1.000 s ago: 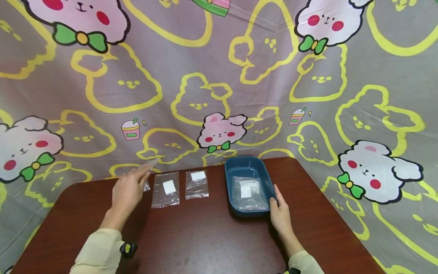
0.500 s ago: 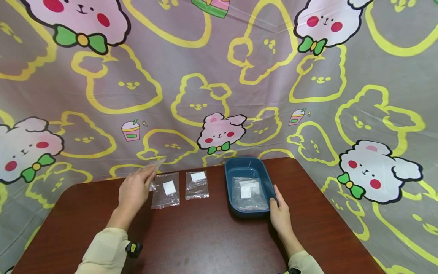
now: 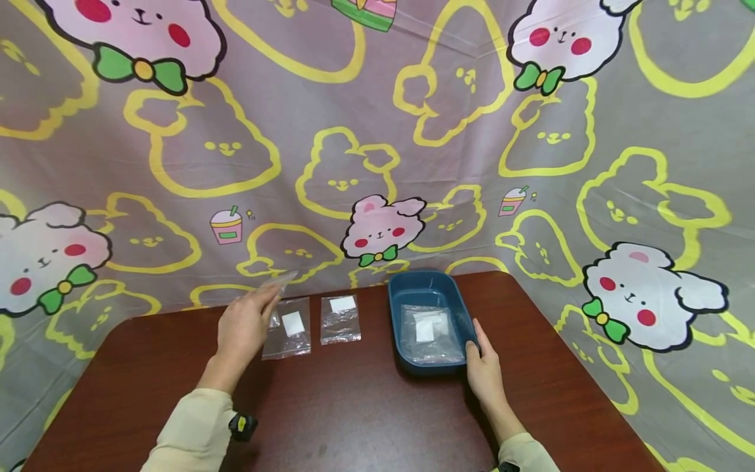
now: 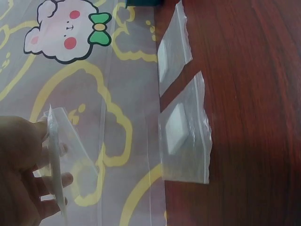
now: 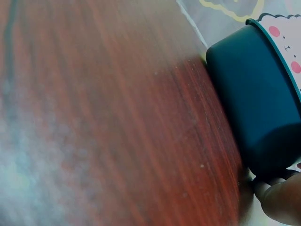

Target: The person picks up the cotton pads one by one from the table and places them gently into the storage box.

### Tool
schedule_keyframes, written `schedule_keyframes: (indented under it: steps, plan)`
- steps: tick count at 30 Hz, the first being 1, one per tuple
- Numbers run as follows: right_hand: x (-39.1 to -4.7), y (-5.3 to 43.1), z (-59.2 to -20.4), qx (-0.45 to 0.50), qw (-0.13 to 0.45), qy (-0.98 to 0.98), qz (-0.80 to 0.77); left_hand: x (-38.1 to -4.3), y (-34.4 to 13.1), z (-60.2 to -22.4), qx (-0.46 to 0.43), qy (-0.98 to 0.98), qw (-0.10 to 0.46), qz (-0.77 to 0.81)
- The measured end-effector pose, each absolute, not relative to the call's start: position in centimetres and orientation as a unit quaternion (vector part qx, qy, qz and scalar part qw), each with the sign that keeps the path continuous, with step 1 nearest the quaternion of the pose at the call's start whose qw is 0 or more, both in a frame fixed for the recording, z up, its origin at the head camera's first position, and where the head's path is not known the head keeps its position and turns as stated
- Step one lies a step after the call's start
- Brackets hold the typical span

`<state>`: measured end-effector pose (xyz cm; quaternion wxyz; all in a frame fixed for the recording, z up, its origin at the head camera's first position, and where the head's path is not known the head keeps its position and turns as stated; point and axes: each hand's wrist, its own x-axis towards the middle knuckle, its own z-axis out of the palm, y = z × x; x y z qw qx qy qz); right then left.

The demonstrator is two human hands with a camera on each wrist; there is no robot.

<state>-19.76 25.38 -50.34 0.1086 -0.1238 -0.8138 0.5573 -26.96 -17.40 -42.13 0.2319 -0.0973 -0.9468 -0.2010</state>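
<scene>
My left hand (image 3: 244, 324), raised over the back left of the table, pinches a clear plastic bag (image 4: 77, 146) between thumb and fingers. Below and right of it lies a clear zip bag (image 3: 286, 344) with a white rectangle, partly covered by the held bag in the head view. A second bag (image 3: 340, 326), with a white rectangle near its top, lies to the right. The right hand (image 3: 485, 377) grips the near right side of a blue tub (image 3: 426, 283), thumb over the rim. Inside the tub rest clear bags (image 3: 439, 352) with white pieces, overlapping.
The brown wooden table (image 3: 354, 413) reaches back to a hanging cloth (image 3: 330, 157) printed with cartoon animals. More of this cloth hangs along the left and right sides.
My left hand has moved right with the bag it holds, now overlapping the left bag on the table. The right hand and the tub stay in place.
</scene>
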Motion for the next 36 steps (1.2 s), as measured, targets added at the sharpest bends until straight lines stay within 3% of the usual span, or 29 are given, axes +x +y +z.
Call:
schedule_keyframes:
  steps: [36]
  plan:
    - [-19.9,25.4,-50.4,-0.123,0.113,-0.812,0.559,-28.2,-14.0,-42.0,-0.128,-0.947,0.214,-0.200]
